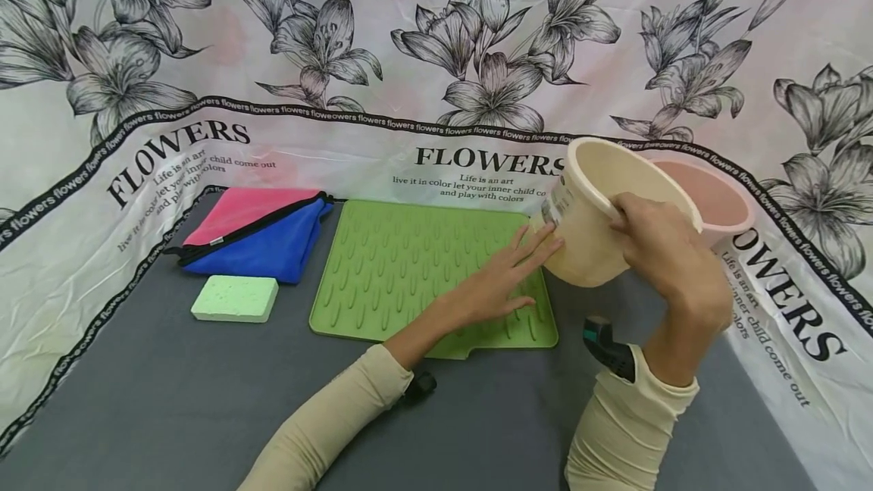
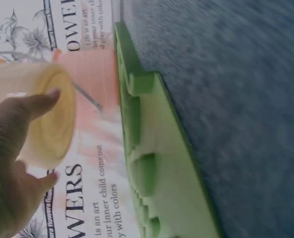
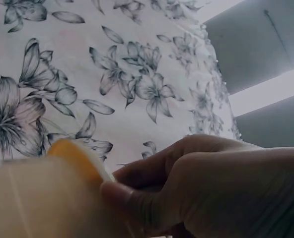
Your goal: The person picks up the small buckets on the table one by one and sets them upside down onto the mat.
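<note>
A cream plastic bucket [image 1: 586, 233] is tilted in the air over the right end of a green drying mat [image 1: 423, 271]. My right hand [image 1: 671, 248] pinches its rim, thumb on one side of the wall and fingers on the other, as the right wrist view also shows. Against the bucket's lower left side rest the outstretched fingers of my left hand [image 1: 501, 279], above the mat. In the left wrist view the bucket's round base [image 2: 55, 116] shows beside the left thumb. Just behind the bucket stands a pink bucket [image 1: 716, 199], partly hidden by it.
On the left of the grey table [image 1: 204, 400] lies a pink and blue zip pouch [image 1: 266, 237]. A pale green sponge [image 1: 235, 298] sits in front of it. White flower-printed cloth [image 1: 382, 142] rises behind and along both sides.
</note>
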A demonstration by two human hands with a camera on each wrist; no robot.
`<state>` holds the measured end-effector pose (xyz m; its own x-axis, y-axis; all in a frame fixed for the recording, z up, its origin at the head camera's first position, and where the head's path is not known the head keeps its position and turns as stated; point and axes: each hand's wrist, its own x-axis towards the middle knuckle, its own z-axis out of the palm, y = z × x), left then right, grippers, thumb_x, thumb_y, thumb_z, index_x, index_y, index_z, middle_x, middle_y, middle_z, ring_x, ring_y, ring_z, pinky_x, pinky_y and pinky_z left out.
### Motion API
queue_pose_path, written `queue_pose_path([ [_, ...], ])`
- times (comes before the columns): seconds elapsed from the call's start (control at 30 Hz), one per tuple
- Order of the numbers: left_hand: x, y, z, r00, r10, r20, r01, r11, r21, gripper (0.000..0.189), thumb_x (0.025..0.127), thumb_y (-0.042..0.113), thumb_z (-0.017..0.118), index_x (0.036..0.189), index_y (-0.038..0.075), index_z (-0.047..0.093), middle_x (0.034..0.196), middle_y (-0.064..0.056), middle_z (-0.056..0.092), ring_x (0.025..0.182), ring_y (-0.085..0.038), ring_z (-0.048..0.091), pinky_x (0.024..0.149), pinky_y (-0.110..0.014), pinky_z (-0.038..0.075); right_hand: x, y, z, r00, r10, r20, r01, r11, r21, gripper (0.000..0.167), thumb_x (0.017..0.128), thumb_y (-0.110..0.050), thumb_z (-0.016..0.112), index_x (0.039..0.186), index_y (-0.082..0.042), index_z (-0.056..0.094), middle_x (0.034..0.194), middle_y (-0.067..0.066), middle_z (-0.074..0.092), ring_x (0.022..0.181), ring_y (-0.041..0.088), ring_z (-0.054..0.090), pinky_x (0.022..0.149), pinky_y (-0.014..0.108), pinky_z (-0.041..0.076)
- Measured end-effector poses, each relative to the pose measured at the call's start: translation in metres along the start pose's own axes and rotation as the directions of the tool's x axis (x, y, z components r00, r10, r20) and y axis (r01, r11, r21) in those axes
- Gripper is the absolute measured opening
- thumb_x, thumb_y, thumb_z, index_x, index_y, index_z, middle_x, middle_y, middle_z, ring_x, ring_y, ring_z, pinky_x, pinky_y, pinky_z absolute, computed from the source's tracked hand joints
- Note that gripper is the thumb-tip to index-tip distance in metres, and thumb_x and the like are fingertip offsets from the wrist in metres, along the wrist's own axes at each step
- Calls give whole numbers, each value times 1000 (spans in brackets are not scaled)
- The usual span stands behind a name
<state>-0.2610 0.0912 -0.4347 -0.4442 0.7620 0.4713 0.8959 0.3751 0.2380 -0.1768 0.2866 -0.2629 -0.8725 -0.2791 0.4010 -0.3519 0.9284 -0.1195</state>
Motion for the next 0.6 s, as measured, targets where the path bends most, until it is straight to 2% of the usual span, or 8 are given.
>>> queue_pose_path([
  [0.1,-3,-4,-3,987,15,-160,-7,999,51,92,88,12,84,164,10,33,176,-12,18,166,-38,0,136,-44,12,0,-4,1,992,-54,-118,57,998,19,14,95,7,67,109,6,66,95,22,73,82,38,67,74,51,55],
  [0.17,-4,-7,-8,965,34,-262,-16,997,72,85,86,8,83,160,10,40,175,-12,25,166,-40,3,137,-47,10,0,-7,1,975,-95,-201,103,994,32,24,92,12,67,116,8,66,101,26,73,89,42,69,81,54,56],
  [0.33,-6,-12,-21,886,85,-455,-41,993,107,77,88,8,83,154,15,44,179,8,1,164,-45,5,136,-52,13,4,-16,-1,922,-163,-352,198,978,65,34,86,22,64,118,12,64,99,26,69,88,41,64,80,45,49],
  [0.37,-6,-13,-24,864,93,-495,-39,992,117,75,89,9,82,153,17,44,178,10,0,164,-45,8,135,-54,15,5,-17,-1,909,-172,-380,214,974,72,33,86,22,63,118,12,64,98,26,69,87,41,63,80,45,48],
  [0.43,-8,-15,-31,808,86,-583,-14,992,127,71,89,10,82,150,17,46,179,4,9,163,-44,18,133,-58,19,6,-21,0,883,-181,-434,237,968,79,28,92,18,60,119,11,64,99,26,69,89,42,62,82,48,46],
  [0.5,-9,-19,-39,733,51,-678,20,995,96,67,89,10,82,147,13,48,174,-9,26,159,-42,29,132,-58,24,8,-26,2,849,-174,-498,257,961,103,23,97,14,57,118,10,66,100,26,70,91,42,62,88,44,49],
  [0.57,-13,-25,-48,651,9,-759,45,998,51,65,89,10,82,146,9,50,161,-19,44,153,-41,41,130,-55,32,10,-31,5,804,-162,-572,290,947,140,20,100,11,56,115,9,68,99,26,70,89,38,62,92,31,51],
  [0.6,-15,-28,-53,618,-11,-786,41,999,18,66,88,8,82,145,6,50,156,-24,49,150,-41,44,128,-53,35,11,-34,6,782,-156,-603,310,937,160,18,100,11,56,113,9,69,98,25,70,89,35,61,93,23,50],
])
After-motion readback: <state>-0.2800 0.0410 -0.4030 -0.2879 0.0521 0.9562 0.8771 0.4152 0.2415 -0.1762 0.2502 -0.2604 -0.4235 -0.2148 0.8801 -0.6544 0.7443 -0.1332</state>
